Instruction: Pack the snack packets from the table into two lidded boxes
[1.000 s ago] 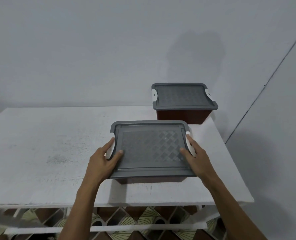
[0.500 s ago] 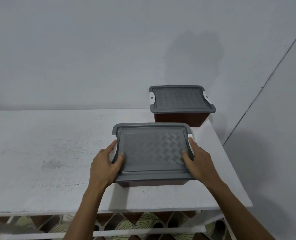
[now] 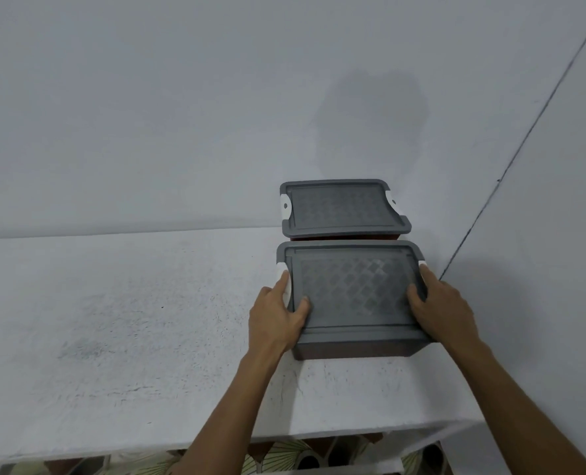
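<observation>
Right end of white painted table [image 3: 130,320]: brown plastic box with grey patterned lid [image 3: 353,289], lid on, just in front of 2nd matching lidded box [image 3: 339,209], nearly touching. The left hand [image 3: 276,318] and right hand [image 3: 444,310] grip the near box's short ends, thumbs on lid, fingers curled over edges by white latches [image 3: 282,272].

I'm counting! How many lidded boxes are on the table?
2. The near box is held by the left hand and right hand; the far box stands right behind it, by the wall. No others show.
</observation>
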